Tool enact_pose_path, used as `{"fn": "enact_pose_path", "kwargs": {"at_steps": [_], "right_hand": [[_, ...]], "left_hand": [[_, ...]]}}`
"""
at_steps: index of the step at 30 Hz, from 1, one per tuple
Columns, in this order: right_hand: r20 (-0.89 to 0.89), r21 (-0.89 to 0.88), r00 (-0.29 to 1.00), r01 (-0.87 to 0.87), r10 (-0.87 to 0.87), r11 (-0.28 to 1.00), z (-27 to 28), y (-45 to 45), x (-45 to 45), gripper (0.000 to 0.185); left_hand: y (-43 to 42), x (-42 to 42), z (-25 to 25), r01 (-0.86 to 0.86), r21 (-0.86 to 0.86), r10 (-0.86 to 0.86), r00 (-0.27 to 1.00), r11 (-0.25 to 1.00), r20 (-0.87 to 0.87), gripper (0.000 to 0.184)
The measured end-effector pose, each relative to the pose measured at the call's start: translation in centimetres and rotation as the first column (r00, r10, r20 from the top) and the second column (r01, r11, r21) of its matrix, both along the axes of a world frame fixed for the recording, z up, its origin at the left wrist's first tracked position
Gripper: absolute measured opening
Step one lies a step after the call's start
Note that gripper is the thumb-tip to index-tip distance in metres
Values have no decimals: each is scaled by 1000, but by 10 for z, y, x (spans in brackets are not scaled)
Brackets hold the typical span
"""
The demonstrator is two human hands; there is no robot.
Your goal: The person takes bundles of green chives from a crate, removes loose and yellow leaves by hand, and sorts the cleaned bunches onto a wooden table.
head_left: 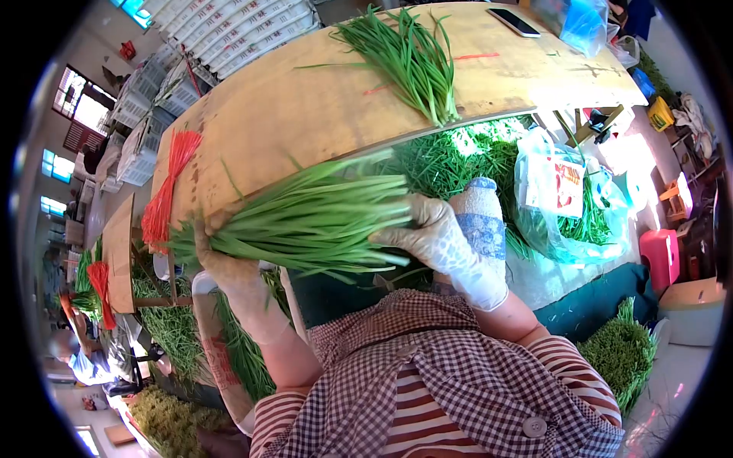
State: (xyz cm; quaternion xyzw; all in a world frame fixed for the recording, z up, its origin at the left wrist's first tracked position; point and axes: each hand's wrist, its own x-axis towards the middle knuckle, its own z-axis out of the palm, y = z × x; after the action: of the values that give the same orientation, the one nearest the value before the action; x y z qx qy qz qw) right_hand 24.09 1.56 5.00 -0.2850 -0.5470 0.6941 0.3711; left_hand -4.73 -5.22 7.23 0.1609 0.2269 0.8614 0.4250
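A thick bunch of long green garlic chives [305, 217] lies sideways across both hands, just in front of the table's near edge. My left hand [221, 259], in a pale thin glove, is closed around the bunch's left end. At the other end, the fingers of my gloved right hand [439, 233] are closed on the stalks, which look slightly blurred. Another bunch of chives [412, 65] rests on the wooden table [282, 107]. Red tie strips [172, 187] hang over the table's left corner, near my left hand.
A phone [514, 22] lies at the far table edge beside a blue plastic bag [584, 27]. Loose greens [443, 160] and a clear bag [534, 206] sit below the table. Stacked white crates [229, 30] stand behind. Another person [88, 355] sits at far left.
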Motion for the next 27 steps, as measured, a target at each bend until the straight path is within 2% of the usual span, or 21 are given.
{"fn": "enact_pose_path", "kwargs": {"at_steps": [1, 2, 3, 4, 6, 7, 9, 10, 12, 13, 16, 17, 18, 19, 20, 22, 24, 25, 26, 27], "right_hand": [[39, 127, 999, 10, -15, 992, -6, -2, -3, 24], [58, 125, 998, -12, 4, 992, -10, -1, -1, 23], [76, 121, 997, -34, 25, 992, -14, 1, 5, 21], [93, 117, 995, -55, 44, 992, -16, 4, 11, 19], [-37, -197, 983, 167, -178, 966, -16, 14, 24, 12], [-15, -196, 977, 204, -211, 959, -16, 21, 33, 14], [-70, -41, 951, 300, -302, 953, -19, 23, 29, 18], [-46, 360, 965, 257, -258, 897, -22, 26, 26, 20], [-27, 281, 986, 165, -164, 946, -25, 21, 15, 24], [27, -171, 990, 143, -141, 975, -14, 17, 11, 27], [25, -222, 997, 77, -73, 972, -19, 21, -1, 30], [99, -247, 995, 41, -17, 968, -17, 22, -7, 30], [-82, -358, 997, -39, 11, 933, -14, 16, -12, 27], [-110, -354, 993, -89, 53, 931, -16, 17, -11, 26], [-136, -346, 986, -138, 96, 928, -19, 20, -8, 24], [-242, -187, 963, -170, 122, 968, -20, 22, 5, 21], [-634, -291, 773, -238, -1, 927, -32, 42, 22, 15], [-475, -289, 863, 34, -174, 957, -33, 50, 38, 17], [-308, -232, 879, 301, -364, 925, -32, 54, 48, 19], [-154, -107, 943, 283, -297, 953, -33, 52, 49, 20]], "left_hand": [[-1, 0, -2, 21, 61, -28, 993, 998, 112, 26], [-2, 1, -3, 35, 127, -62, 973, 991, 221, 27], [-2, 3, -4, -117, -1, 115, 968, 993, 223, 31], [-3, -5, -11, -131, 47, 116, 965, 990, 234, 32], [-5, -28, -29, -154, 147, 114, 961, 977, 252, 33], [-7, -26, -27, -86, 242, 7, 951, 967, 309, 36], [-7, -31, -32, -72, 293, -23, 950, 953, 311, 37], [-5, -31, -32, -65, 319, -40, 949, 946, 313, 37], [-1, -25, -34, 1, 420, -136, 948, 907, 290, 37], [1, -21, -34, 32, 469, -180, 945, 883, 274, 36], [2, -9, -30, 48, 418, -176, 946, 907, 272, 36], [3, -6, -30, 82, 453, -214, 944, 888, 249, 36], [6, -3, -30, 116, 484, -252, 941, 867, 226, 36], [7, -2, -31, 151, 515, -290, 936, 844, 201, 36], [6, -3, -30, 114, 499, -254, 942, 859, 222, 35], [1, -7, -25, 33, 467, -174, 949, 884, 262, 35], [-8, -15, -23, 23, 505, -172, 953, 863, 251, 34], [-11, -17, -22, 15, 518, -162, 957, 855, 240, 34], [-14, -19, -22, 8, 532, -153, 961, 847, 229, 34], [-14, -20, -21, 4, 539, -139, 968, 842, 210, 34]]}}
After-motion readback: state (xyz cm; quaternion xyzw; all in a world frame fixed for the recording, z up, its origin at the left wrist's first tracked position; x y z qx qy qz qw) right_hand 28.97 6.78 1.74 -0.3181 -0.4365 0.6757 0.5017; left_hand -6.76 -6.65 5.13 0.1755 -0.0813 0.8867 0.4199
